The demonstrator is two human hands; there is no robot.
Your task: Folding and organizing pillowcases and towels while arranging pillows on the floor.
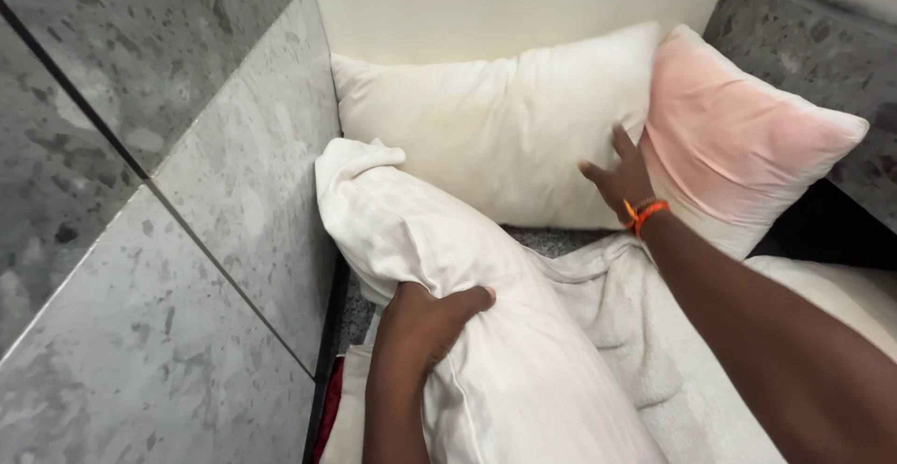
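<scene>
Against the grey wall, left hand (420, 319) fingers clenched on white pillow (467, 333); right hand (621, 184) fingers spread, empty.

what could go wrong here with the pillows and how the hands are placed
1. The left hand grips only a bunch of the near white pillow, so it may slip or sag out of that hold.
2. The right hand presses the back white pillow beside the pink pillow, which leans at an angle and might tip over if nudged.
3. The grey tiled wall sits close on the left, so knuckles could scrape it.
</scene>
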